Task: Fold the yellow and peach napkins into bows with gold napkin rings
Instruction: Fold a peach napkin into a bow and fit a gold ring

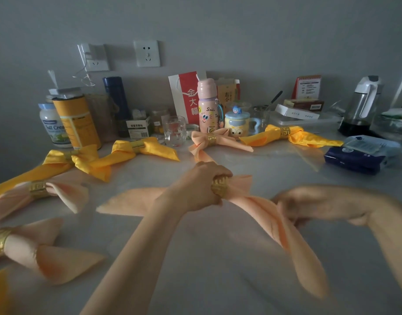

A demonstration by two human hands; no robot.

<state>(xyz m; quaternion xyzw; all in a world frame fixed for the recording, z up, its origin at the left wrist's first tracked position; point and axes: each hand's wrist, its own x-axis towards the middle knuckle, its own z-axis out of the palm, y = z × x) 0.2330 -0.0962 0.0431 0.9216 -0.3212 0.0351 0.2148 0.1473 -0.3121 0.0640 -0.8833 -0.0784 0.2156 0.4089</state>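
The left hand (200, 185) curls round the gold napkin ring (220, 188) at the middle of the table (218, 258), its fingers covering much of the ring; the peach napkin (259, 208) passes through it, one tail partly behind the left forearm; the right hand (295, 205) is blurred, and seems to pinch the other tail; a finished peach bow (36, 253) is cut off at the left edge.

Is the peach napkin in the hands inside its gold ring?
Inside. The peach cloth napkin passes through the gold patterned ring, sticking out both sides; the left hand grips the ring, the right hand a tail.
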